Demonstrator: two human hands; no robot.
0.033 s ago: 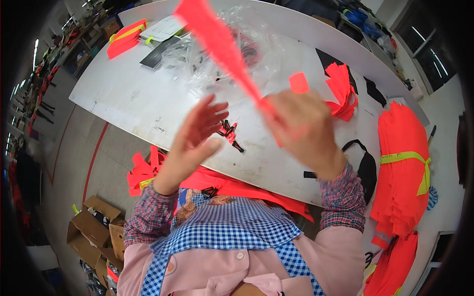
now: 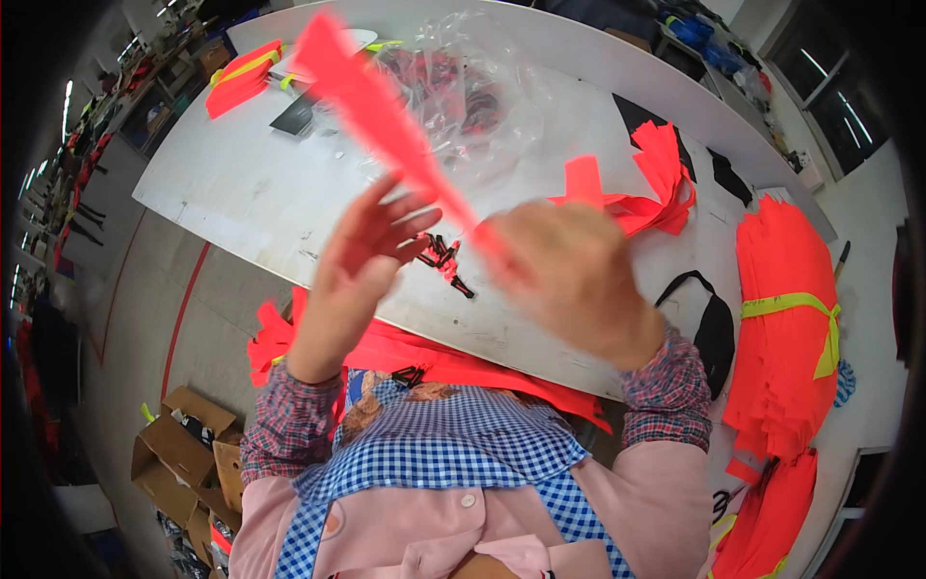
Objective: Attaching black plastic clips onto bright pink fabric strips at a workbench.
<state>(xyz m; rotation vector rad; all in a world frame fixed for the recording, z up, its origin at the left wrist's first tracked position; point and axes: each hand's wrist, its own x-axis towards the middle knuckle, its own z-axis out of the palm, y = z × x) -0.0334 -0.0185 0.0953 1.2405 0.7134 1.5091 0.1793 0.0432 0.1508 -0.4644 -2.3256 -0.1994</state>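
Observation:
A bright coral-orange fabric strip (image 2: 371, 121), blurred by motion, stretches up and to the left from my right hand (image 2: 574, 280), whose fingers are closed around its near end. My left hand (image 2: 352, 265) hovers over the table's near edge with fingers apart and nothing in it; the strip passes above its fingertips. Between the hands, a small heap of black and orange pieces (image 2: 442, 259) lies on the white table (image 2: 241, 183). More orange fabric (image 2: 453, 362) lies across my lap under the table edge, with small black pieces (image 2: 408, 374) on it.
Clear plastic bags (image 2: 473, 92) sit at the table's far side, left of loose orange strips (image 2: 661, 183). A large orange bundle with a yellow tie (image 2: 786, 318) stands at the right, near a black strap piece (image 2: 709, 333). Cardboard boxes (image 2: 183, 444) are on the floor at left.
The strip has swung left and slightly down with my right hand, which moved a little left and nearer. My left hand has shifted slightly left.

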